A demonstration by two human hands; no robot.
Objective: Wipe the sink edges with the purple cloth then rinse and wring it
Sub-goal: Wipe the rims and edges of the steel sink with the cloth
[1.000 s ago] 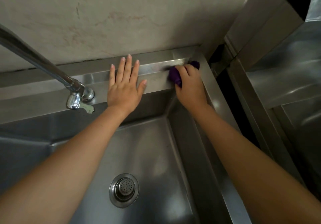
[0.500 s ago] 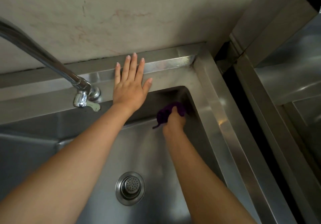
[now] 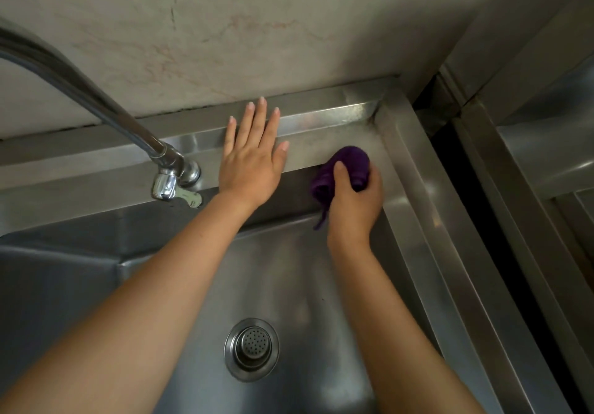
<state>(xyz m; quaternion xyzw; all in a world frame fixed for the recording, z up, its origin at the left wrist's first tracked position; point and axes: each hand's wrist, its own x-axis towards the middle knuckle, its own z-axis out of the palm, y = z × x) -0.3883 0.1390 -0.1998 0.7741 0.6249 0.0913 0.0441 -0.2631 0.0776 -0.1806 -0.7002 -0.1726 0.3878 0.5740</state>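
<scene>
Gripping the bunched purple cloth in my right hand, I press it on the sink edge right of centre; my left hand lies flat, fingers spread. A dangling tail could drag into the basin. My right fingertips are hidden.

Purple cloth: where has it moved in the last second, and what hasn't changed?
The right hand, gripping the purple cloth throughout, took it from the sink rim at the back right corner down inside the basin, then back up onto the rim near that corner. The left hand stayed flat on the rim; tap and drain strainer unchanged.
</scene>
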